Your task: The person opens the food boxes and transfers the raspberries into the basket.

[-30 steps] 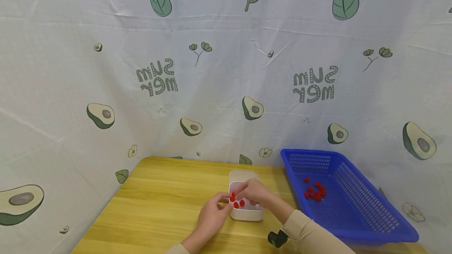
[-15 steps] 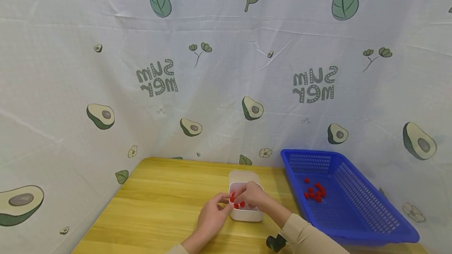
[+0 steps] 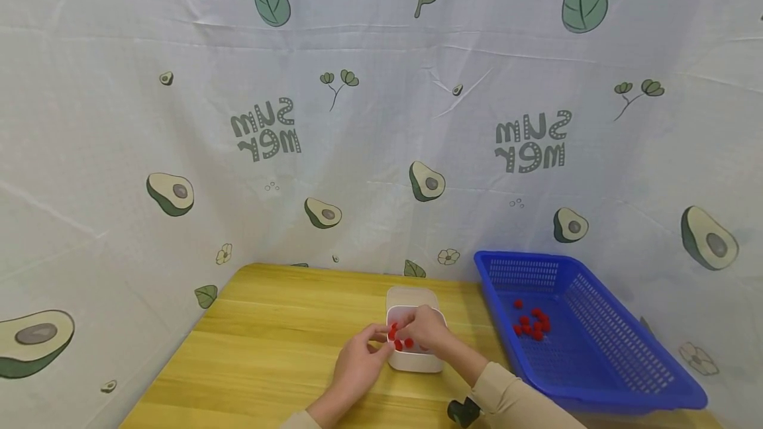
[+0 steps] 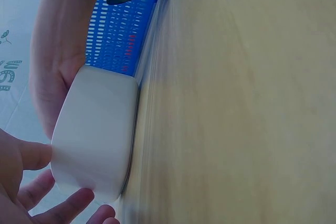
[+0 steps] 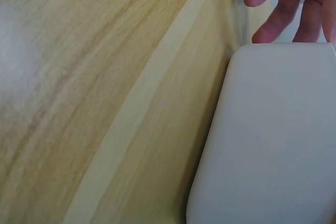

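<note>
A small cream box, with its walls also filling much of the right wrist view, stands on the table. Several small red balls lie inside toward its left. My left hand is at the box's left end. In the left wrist view its spread fingers and thumb touch the outside of the box. My right hand reaches over the rim into the box, fingertips bunched beside the red balls at the left. Whether they pinch a ball is hidden.
A blue plastic basket with several more red balls stands at the right. Behind the box lies a flat cream lid. A dark device is at my right sleeve. A printed curtain hangs behind the wooden table.
My right hand has shifted slightly left and deeper into the box, its forearm moving left a little. My left hand, the box and the basket stay in place.
</note>
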`<state>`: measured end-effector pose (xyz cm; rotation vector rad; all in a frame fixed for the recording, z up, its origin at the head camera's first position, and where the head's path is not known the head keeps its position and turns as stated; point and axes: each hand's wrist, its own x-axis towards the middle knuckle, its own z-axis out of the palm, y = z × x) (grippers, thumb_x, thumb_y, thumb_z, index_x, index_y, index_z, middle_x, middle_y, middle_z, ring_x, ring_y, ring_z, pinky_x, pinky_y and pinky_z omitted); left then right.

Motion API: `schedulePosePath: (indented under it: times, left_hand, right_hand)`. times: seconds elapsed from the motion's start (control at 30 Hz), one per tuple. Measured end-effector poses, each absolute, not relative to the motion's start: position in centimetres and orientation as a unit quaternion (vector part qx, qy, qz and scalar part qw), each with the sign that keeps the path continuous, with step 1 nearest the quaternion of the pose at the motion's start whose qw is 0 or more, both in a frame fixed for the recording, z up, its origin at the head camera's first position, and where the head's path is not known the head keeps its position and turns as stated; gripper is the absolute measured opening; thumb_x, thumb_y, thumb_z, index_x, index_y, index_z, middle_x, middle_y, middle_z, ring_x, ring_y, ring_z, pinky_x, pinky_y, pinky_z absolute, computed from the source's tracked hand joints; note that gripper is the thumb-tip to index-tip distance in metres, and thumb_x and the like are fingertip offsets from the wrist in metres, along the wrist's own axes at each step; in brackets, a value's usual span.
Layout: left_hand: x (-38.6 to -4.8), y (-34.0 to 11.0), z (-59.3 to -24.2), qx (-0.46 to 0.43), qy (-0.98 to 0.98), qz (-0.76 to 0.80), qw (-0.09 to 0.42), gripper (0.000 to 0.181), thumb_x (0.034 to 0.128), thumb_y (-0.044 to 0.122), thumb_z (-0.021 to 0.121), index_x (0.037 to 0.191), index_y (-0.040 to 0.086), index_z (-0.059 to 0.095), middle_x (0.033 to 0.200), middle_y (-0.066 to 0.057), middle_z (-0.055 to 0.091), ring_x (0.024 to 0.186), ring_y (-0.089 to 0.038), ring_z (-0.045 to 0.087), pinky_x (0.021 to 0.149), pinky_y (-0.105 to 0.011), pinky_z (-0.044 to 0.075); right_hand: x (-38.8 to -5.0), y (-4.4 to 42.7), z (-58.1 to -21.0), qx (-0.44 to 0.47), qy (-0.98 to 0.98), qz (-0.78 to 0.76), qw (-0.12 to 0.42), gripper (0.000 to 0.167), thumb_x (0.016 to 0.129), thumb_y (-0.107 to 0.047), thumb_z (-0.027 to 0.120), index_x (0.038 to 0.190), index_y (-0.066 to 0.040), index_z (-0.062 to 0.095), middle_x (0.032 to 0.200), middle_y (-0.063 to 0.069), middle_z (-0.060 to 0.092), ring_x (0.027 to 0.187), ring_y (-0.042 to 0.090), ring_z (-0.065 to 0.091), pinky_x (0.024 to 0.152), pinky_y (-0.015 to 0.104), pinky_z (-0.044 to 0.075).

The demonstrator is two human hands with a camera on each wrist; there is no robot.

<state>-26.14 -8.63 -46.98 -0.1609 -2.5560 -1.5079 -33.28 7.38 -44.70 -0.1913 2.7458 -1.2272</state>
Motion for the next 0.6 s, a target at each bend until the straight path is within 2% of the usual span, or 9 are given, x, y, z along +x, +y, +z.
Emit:
schedulePosePath:
  times: [0.37,0.6]
  left_hand:
    - [-26.26,-8.55,-47.1,-0.051,-0.86,-0.501,0.084,0.028,0.0914,0.03,0.073,0.119,0.023,0.071,0.105,0.006,0.072,0.084,-0.01,0.063,0.068,-0.032,0.049]
    - [-26.37,-8.57,-47.2,-0.054,-0.859,-0.501,0.092,0.026,0.092,0.028,0.072,0.117,0.023,0.071,0.104,0.006,0.072,0.083,-0.009,0.062,0.067,-0.03,0.048]
  right_hand:
    - [-33.24,7.12,-44.85,-0.034,0.928,-0.369,0.044,0.021,0.083,-0.02,0.081,0.069,-0.009,0.069,0.057,0.001,0.057,0.044,0.011,0.037,0.042,0.021,0.031]
    - [-33.13,6.86,-44.51,-0.023,0.936,-0.348,0.052,0.027,0.083,-0.024,0.081,0.067,-0.008,0.068,0.053,-0.002,0.047,0.044,0.011,0.036,0.042,0.021,0.03]
